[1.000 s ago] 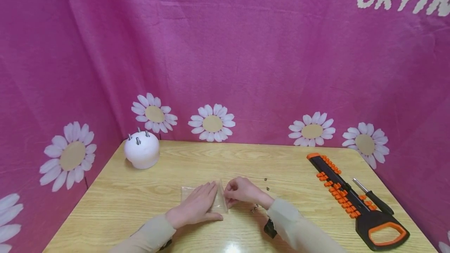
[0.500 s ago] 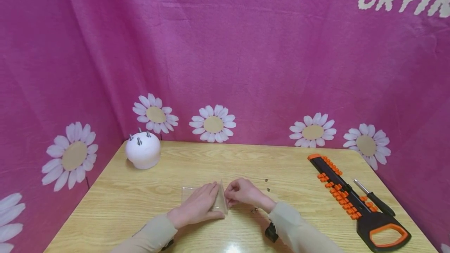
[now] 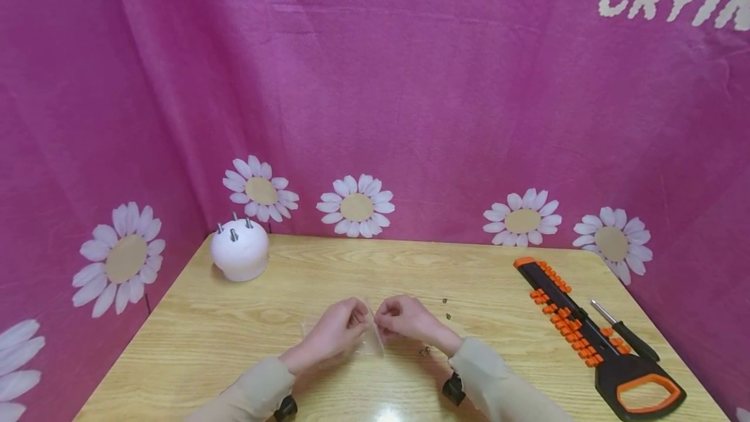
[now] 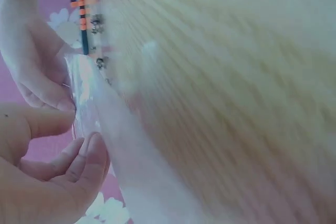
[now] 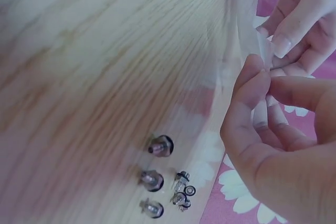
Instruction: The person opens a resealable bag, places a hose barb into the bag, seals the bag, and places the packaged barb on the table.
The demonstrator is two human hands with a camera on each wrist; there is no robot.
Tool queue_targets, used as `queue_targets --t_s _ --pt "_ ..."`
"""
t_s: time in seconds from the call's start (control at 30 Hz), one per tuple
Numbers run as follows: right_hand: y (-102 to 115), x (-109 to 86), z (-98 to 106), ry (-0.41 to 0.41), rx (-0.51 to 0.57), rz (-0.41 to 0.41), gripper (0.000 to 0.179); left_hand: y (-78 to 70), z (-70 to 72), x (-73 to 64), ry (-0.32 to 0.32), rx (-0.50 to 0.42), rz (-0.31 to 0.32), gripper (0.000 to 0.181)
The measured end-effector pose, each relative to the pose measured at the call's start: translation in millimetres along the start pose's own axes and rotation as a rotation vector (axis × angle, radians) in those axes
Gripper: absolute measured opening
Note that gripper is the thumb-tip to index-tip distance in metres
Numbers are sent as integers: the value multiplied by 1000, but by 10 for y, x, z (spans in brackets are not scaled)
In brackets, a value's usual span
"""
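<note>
A clear plastic bag stands tilted up from the wooden table, with both hands at its upper edge. My left hand pinches that edge between thumb and fingers; in the right wrist view its thumb lies right at the film. Opposite it, my right hand pinches the same edge with thumb and index finger. The bag spreads down in front of the left wrist camera, and the tabletop shows through it. Several small metal bolts with nuts or washers lie on the table beside my right hand.
At the back left stands a white rounded object with several metal studs upright on top. A black rail with orange clips and a looped handle lies along the right side. A black-handled screwdriver is beside it.
My left hand has come up off the bag, where it lay flat, and its fingers have curled to the bag's edge. The bag is lifted more. My right hand stays nearly in place.
</note>
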State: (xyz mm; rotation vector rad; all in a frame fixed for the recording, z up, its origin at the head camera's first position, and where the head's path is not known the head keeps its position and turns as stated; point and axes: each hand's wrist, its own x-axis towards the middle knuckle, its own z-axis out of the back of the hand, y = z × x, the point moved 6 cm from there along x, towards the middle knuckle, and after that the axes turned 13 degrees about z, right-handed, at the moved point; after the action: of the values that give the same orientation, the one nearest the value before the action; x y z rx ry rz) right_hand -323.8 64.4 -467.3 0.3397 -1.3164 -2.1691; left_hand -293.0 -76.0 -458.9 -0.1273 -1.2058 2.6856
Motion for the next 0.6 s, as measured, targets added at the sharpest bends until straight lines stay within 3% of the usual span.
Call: queue_targets --t_s 0.1,0.23,0.4,0.6 --pt "-3 7 -13 -6 2 -4 13 17 -16 7 41 -80 38 11" --pt "-8 9 -38 -10 15 -2 13 51 -29 13 47 -138 74 10" --pt "-6 4 -71 2 37 -5 14 110 -47 29 39 -168 137 11" --pt "0 5 -94 3 92 -9 15 134 -55 32 32 -182 169 14"
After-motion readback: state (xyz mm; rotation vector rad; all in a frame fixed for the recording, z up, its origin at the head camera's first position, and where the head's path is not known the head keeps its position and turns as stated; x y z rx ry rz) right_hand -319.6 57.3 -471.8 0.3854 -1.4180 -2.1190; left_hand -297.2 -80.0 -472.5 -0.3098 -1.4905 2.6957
